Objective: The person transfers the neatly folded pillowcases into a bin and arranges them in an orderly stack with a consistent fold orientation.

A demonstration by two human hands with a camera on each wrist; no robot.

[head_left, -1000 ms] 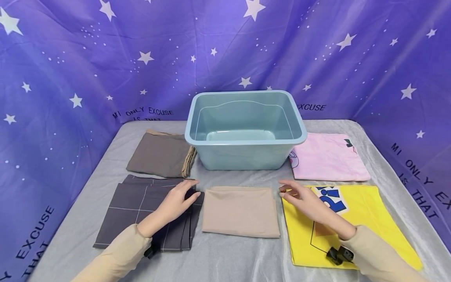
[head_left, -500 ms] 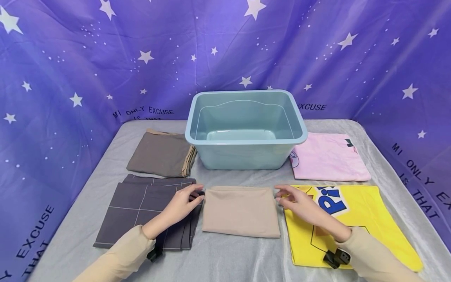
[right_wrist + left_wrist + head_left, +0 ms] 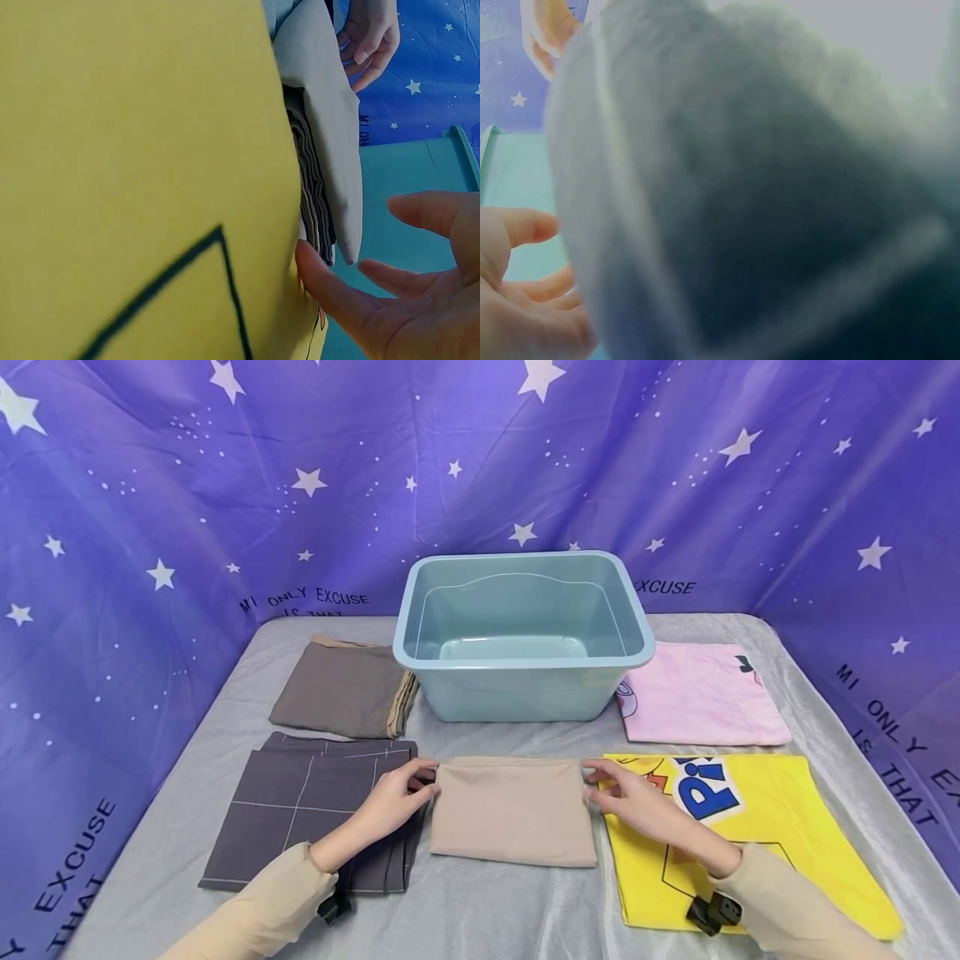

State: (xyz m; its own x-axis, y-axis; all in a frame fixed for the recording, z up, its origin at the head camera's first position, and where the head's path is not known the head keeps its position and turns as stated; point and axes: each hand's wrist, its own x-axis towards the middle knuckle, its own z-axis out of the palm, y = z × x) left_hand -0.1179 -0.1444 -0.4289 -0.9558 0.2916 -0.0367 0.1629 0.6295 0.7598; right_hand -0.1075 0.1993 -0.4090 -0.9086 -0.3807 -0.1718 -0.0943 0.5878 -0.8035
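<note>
A beige folded cloth (image 3: 513, 814) lies flat at the front middle of the table. At its left edge is my left hand (image 3: 396, 800), fingers loosely bent and thumb apart, over the dark grey checked cloth (image 3: 292, 802). My right hand (image 3: 633, 802) reaches the opposite edge across the yellow printed cloth (image 3: 757, 860). In the right wrist view its fingers (image 3: 424, 214) are spread beside the layered side of the beige cloth (image 3: 322, 127), with nothing pinched. Blurred dark fabric fills most of the left wrist view, beside the left hand (image 3: 529, 300).
Behind the beige cloth stands a blue-green plastic tub (image 3: 525, 689) with nothing inside. A brown folded cloth (image 3: 341, 689) lies to its left and a pink one (image 3: 697, 697) to its right. A purple star-print curtain (image 3: 480, 460) hangs behind the grey-covered table (image 3: 517, 906).
Both hands have moved inward and slightly nearer to me, up to the sides of the beige cloth. The cloths and tub have stayed put.
</note>
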